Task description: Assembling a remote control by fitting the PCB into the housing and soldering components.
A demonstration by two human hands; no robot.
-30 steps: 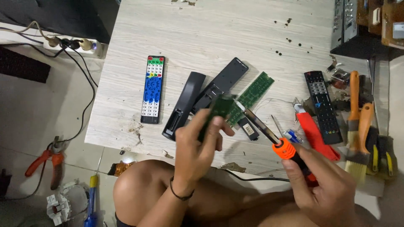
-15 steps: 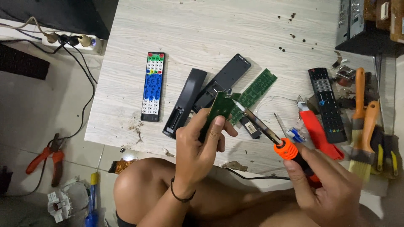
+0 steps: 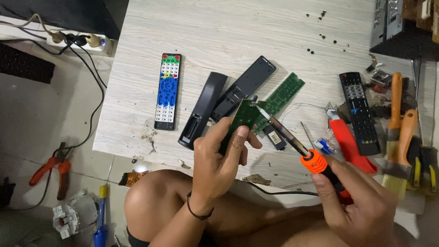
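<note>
A pale wood-grain bench (image 3: 219,50) fills most of the frame, seen from above, with the person's bare knee at the lower centre. On the floor at the left lie a white power strip (image 3: 77,40) in the upper corner and orange-handled pliers (image 3: 51,169) lower down. On the bench, left of centre, lies a remote control (image 3: 168,90) with blue and white buttons. Beside it, two black remote shells (image 3: 228,98) lie angled together, with a long green circuit board (image 3: 283,93) to their right. At the right edge sit a black remote (image 3: 359,112), a red tool (image 3: 350,145) and two orange-handled paintbrushes (image 3: 400,137).

At the centre, the left hand (image 3: 219,160) grips a small green circuit board (image 3: 244,114) between thumb and fingers, raised above the front edge of the bench. At the lower right, the right hand (image 3: 361,201) is closed around the orange-and-black handle of a soldering iron (image 3: 286,137), whose tip touches the top of the held board.
</note>
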